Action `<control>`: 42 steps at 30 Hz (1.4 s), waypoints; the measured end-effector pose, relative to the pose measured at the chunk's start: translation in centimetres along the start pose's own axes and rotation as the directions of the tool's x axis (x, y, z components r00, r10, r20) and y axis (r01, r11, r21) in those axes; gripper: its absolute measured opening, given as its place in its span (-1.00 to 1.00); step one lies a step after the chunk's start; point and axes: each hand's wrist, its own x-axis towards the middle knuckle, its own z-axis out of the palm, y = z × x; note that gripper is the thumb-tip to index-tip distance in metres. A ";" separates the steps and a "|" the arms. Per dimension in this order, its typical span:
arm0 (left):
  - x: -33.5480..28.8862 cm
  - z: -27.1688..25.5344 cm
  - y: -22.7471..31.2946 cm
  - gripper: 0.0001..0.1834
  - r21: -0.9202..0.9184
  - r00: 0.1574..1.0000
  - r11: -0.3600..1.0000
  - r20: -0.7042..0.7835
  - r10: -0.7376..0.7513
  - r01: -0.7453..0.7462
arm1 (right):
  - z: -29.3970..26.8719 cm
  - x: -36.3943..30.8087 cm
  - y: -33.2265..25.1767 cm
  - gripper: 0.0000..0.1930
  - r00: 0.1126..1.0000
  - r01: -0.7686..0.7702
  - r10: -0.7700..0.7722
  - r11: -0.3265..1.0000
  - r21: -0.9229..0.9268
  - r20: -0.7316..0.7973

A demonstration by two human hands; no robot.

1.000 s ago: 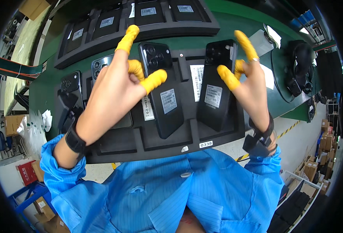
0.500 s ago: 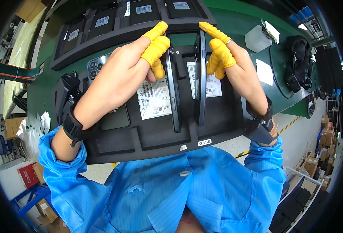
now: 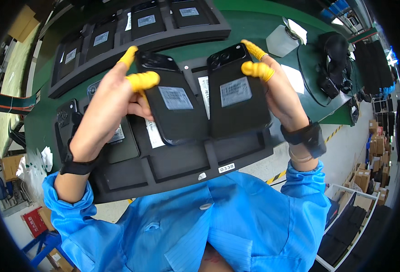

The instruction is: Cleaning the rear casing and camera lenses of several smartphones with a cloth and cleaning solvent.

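My left hand (image 3: 114,93), with yellow finger cots on some fingers, is closed on a black smartphone (image 3: 182,120). My right hand (image 3: 277,86), also in yellow finger cots, grips a second black smartphone (image 3: 240,111). Both phones are raised side by side, backs up, their camera ends pointing away from me. Each back carries a pale printed label. The two phones lean together and nearly touch at their lower ends. Beneath them lies a black foam tray (image 3: 175,174) with recessed slots. White labels show partly in it, the rest hidden by the phones.
Another black foam tray (image 3: 163,36) at the back holds several labelled phones. Two more phones, one at far left (image 3: 67,113), lie by my left forearm. A white container (image 3: 281,41) and a black strapped item (image 3: 336,63) rest on the green table (image 3: 245,27) at right.
Both phones have turned from standing on edge to lying backs up, showing their labels and cameras. My left hand has shifted left, and the whole view has moved slightly.
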 end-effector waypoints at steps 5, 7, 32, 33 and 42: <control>0.5 -1.3 -1.3 -0.61 -0.562 0.997 0.824 0.068 -0.041 0.073 | -1.9 -0.6 1.4 -0.68 0.958 -0.192 0.000 0.743 0.641 0.288; 0.6 -1.7 -1.6 -0.63 -0.708 0.992 0.696 0.111 -0.059 0.121 | -1.7 -0.4 1.8 -0.69 0.971 -0.178 0.022 0.728 0.662 0.238; -1.4 -0.6 -0.8 -0.22 -0.025 0.997 0.998 -0.056 0.057 -0.058 | -1.3 -0.7 0.1 -0.31 0.913 0.391 -0.403 0.829 -0.399 0.058; -1.8 0.1 -0.5 -0.16 0.074 0.999 0.997 -0.032 0.015 -0.013 | -0.8 -0.5 1.1 -0.17 0.923 0.371 -0.375 0.803 -0.465 0.089; -3.6 -3.2 0.6 -0.38 0.644 0.955 0.749 -0.093 0.283 -0.159 | -0.7 1.6 0.5 -0.46 0.929 0.273 -0.355 0.474 -0.837 0.102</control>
